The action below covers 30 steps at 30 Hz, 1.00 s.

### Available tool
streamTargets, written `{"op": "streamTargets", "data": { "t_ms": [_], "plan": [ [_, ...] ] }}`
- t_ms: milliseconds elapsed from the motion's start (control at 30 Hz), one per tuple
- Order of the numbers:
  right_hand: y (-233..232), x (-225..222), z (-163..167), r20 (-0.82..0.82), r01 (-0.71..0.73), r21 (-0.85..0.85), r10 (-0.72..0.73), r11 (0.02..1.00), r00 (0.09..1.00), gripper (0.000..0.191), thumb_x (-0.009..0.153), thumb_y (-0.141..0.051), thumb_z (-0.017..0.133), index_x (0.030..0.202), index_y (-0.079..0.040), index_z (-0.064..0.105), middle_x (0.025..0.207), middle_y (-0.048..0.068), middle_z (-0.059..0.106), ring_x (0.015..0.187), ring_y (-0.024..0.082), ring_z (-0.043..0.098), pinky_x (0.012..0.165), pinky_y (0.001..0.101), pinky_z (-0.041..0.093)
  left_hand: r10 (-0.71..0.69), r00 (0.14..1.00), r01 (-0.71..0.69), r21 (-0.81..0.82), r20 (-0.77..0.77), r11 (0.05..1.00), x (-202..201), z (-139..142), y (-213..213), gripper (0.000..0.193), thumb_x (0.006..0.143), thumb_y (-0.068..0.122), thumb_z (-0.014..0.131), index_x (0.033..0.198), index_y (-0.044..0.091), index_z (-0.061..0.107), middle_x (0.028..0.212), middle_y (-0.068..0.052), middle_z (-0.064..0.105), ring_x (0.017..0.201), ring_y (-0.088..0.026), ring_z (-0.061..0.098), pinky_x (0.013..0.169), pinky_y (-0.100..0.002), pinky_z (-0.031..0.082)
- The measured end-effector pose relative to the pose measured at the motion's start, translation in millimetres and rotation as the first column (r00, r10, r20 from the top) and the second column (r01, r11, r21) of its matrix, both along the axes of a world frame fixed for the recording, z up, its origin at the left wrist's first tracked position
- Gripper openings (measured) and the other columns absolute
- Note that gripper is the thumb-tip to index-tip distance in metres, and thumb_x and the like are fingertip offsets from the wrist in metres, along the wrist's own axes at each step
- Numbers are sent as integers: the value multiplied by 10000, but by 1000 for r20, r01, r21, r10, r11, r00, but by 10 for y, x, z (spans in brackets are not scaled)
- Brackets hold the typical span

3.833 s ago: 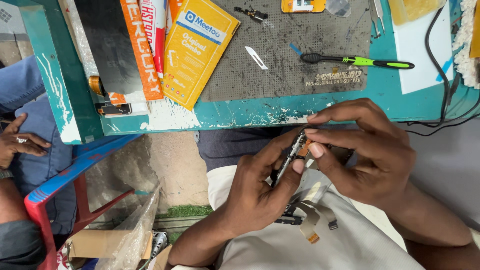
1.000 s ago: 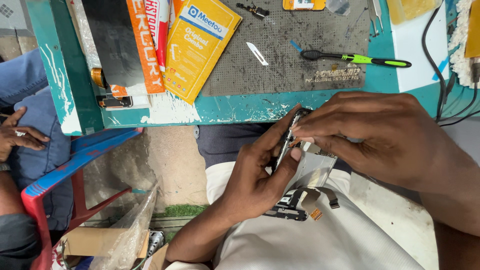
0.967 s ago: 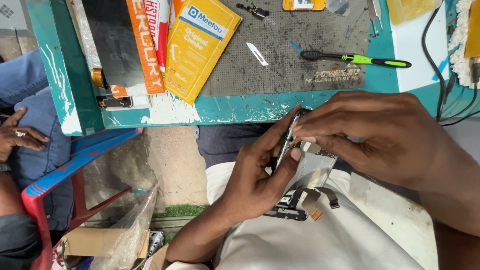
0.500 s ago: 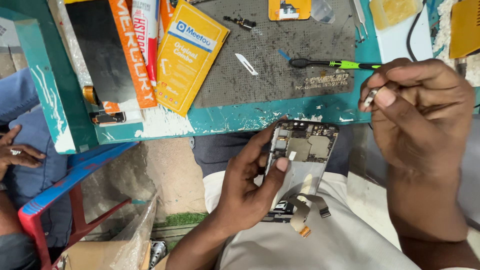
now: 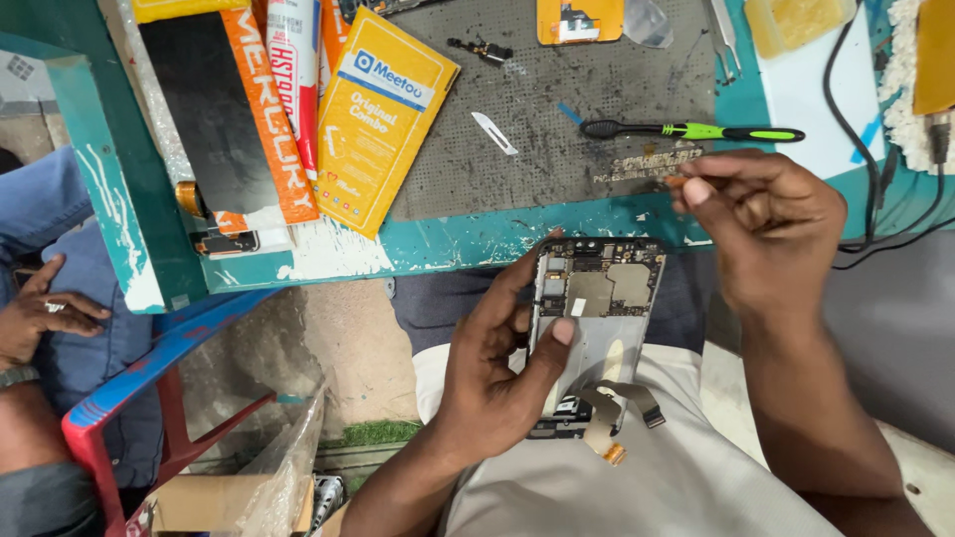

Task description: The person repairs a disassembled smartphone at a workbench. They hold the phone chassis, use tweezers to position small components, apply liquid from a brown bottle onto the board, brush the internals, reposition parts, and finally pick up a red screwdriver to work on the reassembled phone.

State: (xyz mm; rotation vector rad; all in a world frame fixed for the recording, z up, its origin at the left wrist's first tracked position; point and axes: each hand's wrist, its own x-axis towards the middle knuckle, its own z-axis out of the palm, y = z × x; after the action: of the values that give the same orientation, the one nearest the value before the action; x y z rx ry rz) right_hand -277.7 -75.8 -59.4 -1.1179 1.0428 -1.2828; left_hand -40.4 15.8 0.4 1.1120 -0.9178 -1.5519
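Head view shows your left hand (image 5: 492, 383) clamped on the opened phone (image 5: 595, 333) by its side edges, over your lap just below your right hand (image 5: 766, 224), whose fingertips pinch a tiny part at the worktop (image 5: 477, 244) edge; it looks light, stiff, fragile, so keep off the loose ribbon cables (image 5: 622, 413)

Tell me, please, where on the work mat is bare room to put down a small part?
Bare patch: the grey mat between the small blade and the screwdriver, below the orange card. Another strip lies under the screwdriver, beside the right hand. The left side is crowded with yellow packet and boxes.
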Motion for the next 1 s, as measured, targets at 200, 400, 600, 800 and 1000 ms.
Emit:
{"op": "streamTargets", "data": {
  "t_ms": [200,400,600,800,1000],
  "plan": [
    [-94,208,-143,-451,-66,-269,-65,961,890,111,1102,123,675,1200,70,683,1218,179,671,1118,188,698,960,280,606,6,999,-5,-22,44,1000,3,-10,-1,583,1062,17,616,1591,-76,390,1040,-56,681,876,-40,558,795,-202,478],
    [-249,296,-388,-524,-41,-285,-120,958,843,169,1087,106,703,1237,29,713,1236,171,690,1098,178,709,914,261,614,-19,999,20,-11,46,1000,41,34,-17,567,1075,56,596,1582,-81,382,1130,-94,724,973,-59,631,869,-217,521],
    [-255,267,-496,-568,-33,-307,-155,951,809,151,1072,95,728,1204,24,731,1237,164,710,1052,174,719,847,237,595,-45,998,44,24,36,999,78,61,-39,581,1074,81,596,1587,-84,378,1078,-93,728,951,-57,633,850,-216,517],
    [-257,277,-483,-635,-85,-381,-193,921,748,113,1045,94,763,1129,25,732,1150,156,727,1051,199,744,892,273,605,-33,996,33,0,88,999,77,57,-35,588,1062,73,619,1584,-89,404,977,-61,685,853,-43,556,771,-204,470],
    [-238,319,-443,-646,-81,-346,-174,935,743,146,1004,78,804,1114,15,731,1119,145,721,998,202,749,862,282,615,-23,995,26,-30,100,999,83,39,-27,580,1065,72,620,1580,-79,399,972,-28,682,842,-31,543,775,-196,462]
  ]
}}
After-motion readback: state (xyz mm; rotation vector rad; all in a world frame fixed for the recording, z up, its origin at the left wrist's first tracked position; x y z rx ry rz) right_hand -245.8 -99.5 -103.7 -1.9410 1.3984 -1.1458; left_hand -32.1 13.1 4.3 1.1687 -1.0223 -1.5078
